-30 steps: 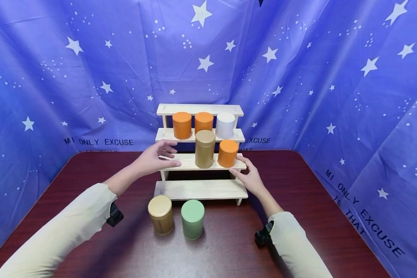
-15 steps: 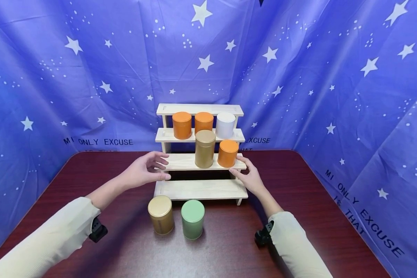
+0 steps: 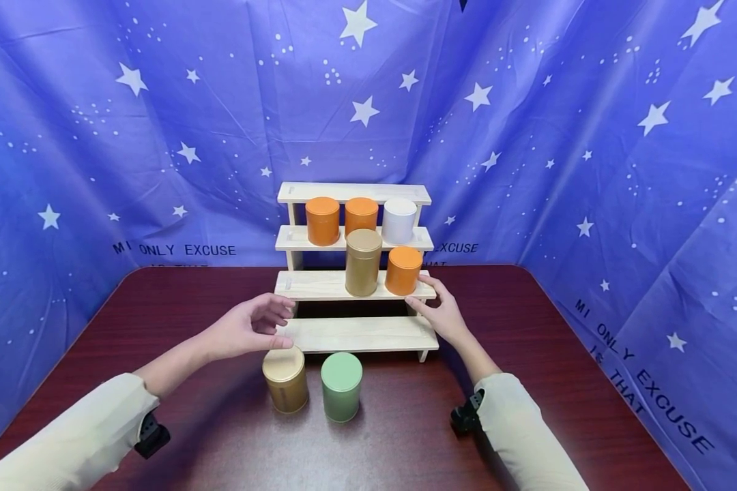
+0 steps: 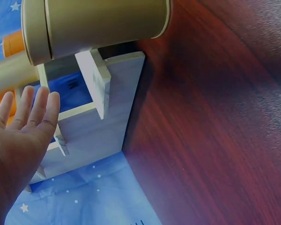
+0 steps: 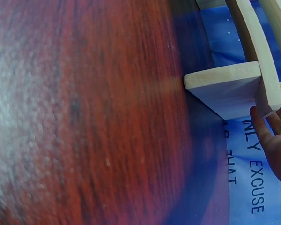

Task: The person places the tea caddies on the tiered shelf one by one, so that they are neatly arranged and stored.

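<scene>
A stepped wooden display rack (image 3: 368, 333) stands on the table. My right hand (image 3: 441, 312) pinches the right end of its second step from the bottom, thumb at the front edge; the right wrist view shows the fingertips at that board end (image 5: 270, 96). On that step are a tall gold tin (image 3: 362, 269) and an orange tin (image 3: 402, 276). My left hand (image 3: 246, 331) hovers left of the rack, fingers relaxed and holding nothing. Its thumb overlaps the lid of another gold tin (image 3: 286, 389) on the table, which looms close in the left wrist view. A green tin (image 3: 341, 392) stands beside it.
Two orange tins (image 3: 323, 226) and a white tin (image 3: 399, 221) stand on the step above. The top step (image 3: 353, 192) rises behind them. A blue star-patterned curtain (image 3: 221, 136) hangs behind the dark red table (image 3: 417, 436) and along its sides.
My left hand has drawn back from the second step, moving left and down toward the gold tin on the table. My right hand and the tins stay where they were.
</scene>
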{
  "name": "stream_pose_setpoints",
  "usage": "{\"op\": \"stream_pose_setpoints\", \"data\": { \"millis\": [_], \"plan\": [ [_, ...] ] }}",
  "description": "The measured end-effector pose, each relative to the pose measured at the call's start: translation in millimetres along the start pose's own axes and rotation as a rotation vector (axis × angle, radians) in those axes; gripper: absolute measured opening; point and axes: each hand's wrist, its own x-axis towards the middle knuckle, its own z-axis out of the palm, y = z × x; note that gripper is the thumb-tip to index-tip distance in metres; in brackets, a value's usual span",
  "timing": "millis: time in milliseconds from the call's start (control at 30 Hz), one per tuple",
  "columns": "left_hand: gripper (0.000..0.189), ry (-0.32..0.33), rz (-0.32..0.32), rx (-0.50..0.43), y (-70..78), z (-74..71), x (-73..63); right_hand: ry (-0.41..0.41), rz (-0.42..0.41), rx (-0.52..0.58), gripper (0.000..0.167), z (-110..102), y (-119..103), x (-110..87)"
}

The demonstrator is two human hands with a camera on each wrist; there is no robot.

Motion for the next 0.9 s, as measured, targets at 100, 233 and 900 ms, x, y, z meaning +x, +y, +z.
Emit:
{"op": "stream_pose_setpoints", "data": {
  "millis": [100, 233, 900],
  "plan": [
    [0.059, -0.015, 0.014, 0.004, -2.2, 3.3, -3.6, -0.001, -0.001, 0.003, 0.057, -0.3, 0.7, -0.1],
    [0.058, -0.043, 0.029, 0.011, -4.9, 8.3, -8.8, -0.004, -0.004, 0.004, 0.057, -0.3, 1.0, -0.2],
    [0.063, -0.110, 0.039, 0.034, -18.0, 24.6, -28.3, 0.002, -0.013, 0.013, 0.057, 0.4, -1.0, -0.2]
  ]
}}
